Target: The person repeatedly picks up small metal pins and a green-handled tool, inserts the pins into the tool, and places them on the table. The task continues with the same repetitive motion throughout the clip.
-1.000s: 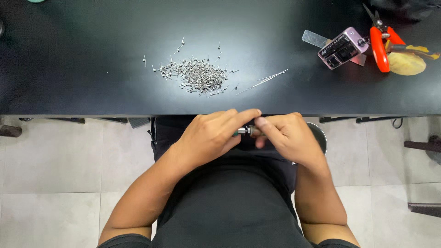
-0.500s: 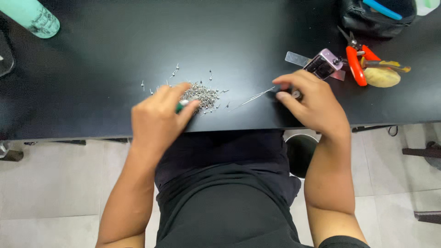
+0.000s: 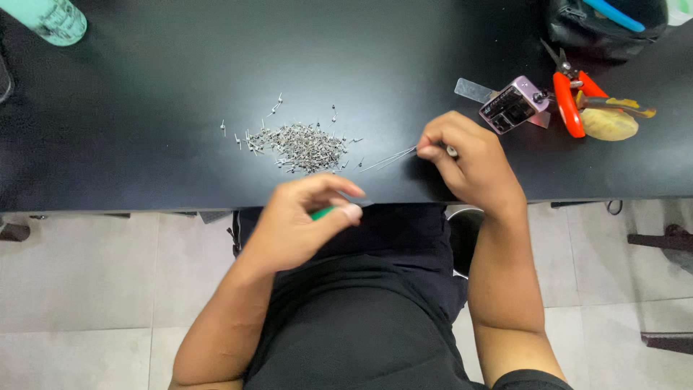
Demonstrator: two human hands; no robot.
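A pile of small silver metal pins (image 3: 299, 144) lies on the black table (image 3: 144, 144). My right hand (image 3: 469, 162) rests on the table near its front edge, its fingertips pinched on thin metal wires (image 3: 390, 159) that point left toward the pile. My left hand (image 3: 299, 220) hovers just off the table's front edge, above my lap, fingers closed around a small green-handled tool (image 3: 323, 212) that is mostly hidden by the fingers.
A small pink device (image 3: 514, 107) lies right of my right hand, with red-handled pliers (image 3: 567, 101) and a yellowish pad (image 3: 610, 124) beyond it. A black bag (image 3: 606, 25) sits at the back right, a pale green bottle (image 3: 54, 18) at the back left.
Both hands were together over my lap a second ago. The right hand went to the table and took the thin wires; the left reached to the pile and has drawn back to the edge.
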